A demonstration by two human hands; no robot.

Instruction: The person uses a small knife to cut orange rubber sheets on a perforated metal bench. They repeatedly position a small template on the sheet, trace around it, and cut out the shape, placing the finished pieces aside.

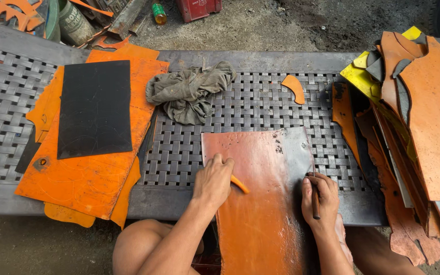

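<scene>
A large orange-brown leather sheet [263, 178] lies across the front of a woven metal bench [260, 109] and hangs over its near edge. My left hand [214, 179] presses on the sheet's left side and holds a small curved orange piece [240, 184] against it. My right hand [321, 199] rests at the sheet's right edge, closed around a thin dark tool [315, 196] that points up along the edge.
A crumpled grey-green rag [189, 89] lies behind the sheet. A black sheet [95, 108] sits on stacked orange sheets [85, 175] at left. A pile of orange, yellow and dark cut pieces [413, 122] fills the right. A small orange offcut [295, 87] lies on the bench.
</scene>
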